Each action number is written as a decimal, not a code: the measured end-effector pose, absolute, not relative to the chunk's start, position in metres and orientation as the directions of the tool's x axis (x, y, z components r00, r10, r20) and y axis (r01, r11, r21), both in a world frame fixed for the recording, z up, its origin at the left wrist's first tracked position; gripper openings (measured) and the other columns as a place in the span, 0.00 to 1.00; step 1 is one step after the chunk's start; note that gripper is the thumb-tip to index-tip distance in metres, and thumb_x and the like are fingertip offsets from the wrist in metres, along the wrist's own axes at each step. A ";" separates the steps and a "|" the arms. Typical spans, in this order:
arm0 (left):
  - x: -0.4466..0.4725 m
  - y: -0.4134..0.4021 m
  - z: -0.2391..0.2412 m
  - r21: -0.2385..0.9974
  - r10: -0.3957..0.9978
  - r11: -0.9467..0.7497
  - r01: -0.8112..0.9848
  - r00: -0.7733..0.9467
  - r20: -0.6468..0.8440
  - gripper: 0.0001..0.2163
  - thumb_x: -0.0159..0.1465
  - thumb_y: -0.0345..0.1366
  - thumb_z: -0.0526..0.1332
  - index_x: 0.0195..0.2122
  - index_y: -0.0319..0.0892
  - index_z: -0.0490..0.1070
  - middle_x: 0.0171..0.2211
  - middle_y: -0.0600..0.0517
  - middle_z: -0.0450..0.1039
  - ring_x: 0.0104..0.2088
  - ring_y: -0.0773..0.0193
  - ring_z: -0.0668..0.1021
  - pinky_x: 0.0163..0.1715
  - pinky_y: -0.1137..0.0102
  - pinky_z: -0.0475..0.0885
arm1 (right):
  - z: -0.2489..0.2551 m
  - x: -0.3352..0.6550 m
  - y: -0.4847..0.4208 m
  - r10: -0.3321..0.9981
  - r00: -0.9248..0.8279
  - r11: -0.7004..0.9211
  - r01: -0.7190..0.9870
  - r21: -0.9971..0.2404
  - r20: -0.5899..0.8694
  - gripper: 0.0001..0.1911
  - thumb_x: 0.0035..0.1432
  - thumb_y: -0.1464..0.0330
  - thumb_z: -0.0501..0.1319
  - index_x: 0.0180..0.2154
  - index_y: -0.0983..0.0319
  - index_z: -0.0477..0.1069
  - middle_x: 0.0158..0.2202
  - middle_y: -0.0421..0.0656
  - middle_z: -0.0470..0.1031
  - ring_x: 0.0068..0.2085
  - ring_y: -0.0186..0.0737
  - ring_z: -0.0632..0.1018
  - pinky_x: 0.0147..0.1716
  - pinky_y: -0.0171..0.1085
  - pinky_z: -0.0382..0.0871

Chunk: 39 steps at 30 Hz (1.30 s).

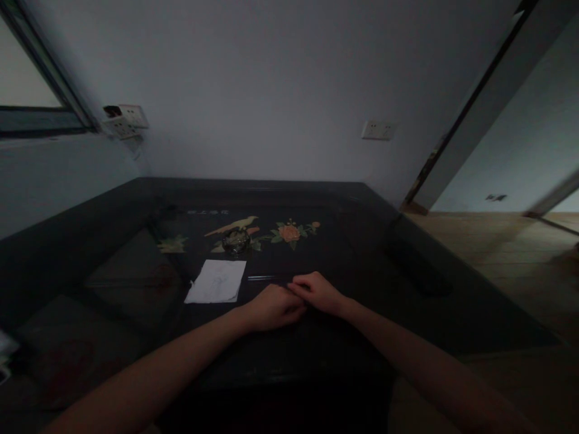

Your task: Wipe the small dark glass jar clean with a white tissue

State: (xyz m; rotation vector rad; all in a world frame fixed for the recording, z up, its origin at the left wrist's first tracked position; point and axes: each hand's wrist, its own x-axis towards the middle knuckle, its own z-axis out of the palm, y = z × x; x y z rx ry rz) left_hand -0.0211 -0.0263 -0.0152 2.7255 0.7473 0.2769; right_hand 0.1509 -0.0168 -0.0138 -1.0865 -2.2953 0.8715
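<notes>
Quietly, 2 hands are meeting on the table (353, 247): the left hand (275, 307) is curling inward, and the right hand (318, 293) is touching it near the knuckles. Neither is visibly holding anything, though I cannot tell whether the palms are hiding something. The paper (217, 281) is lying just beyond the left wrist, and the glass dish (236, 241) is sitting farther back, by the bird (237, 225). A careless leftward sweep could be creasing the paper; a hasty reach, with dim light blurring edges, could be knocking the dish.
</notes>
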 end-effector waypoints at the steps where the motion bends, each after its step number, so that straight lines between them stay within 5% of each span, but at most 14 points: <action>1: -0.021 -0.026 -0.015 0.332 0.522 -0.820 0.466 0.847 0.101 0.12 0.64 0.35 0.53 0.28 0.41 0.72 0.24 0.52 0.73 0.24 0.67 0.72 0.24 0.74 0.59 | -0.014 0.151 -0.017 0.796 -0.590 0.497 0.513 -0.701 0.133 0.19 0.62 0.65 0.52 0.20 0.62 0.58 0.19 0.34 0.58 0.24 0.30 0.61 0.25 0.33 0.50; 39: -0.020 -0.028 -0.013 0.292 0.524 -0.826 0.483 0.848 0.080 0.12 0.64 0.35 0.53 0.29 0.41 0.73 0.25 0.52 0.74 0.24 0.66 0.73 0.25 0.73 0.61 | -0.018 0.151 -0.015 0.807 -0.572 0.499 0.526 -0.689 0.147 0.19 0.62 0.64 0.53 0.19 0.62 0.58 0.19 0.34 0.58 0.23 0.29 0.61 0.24 0.32 0.50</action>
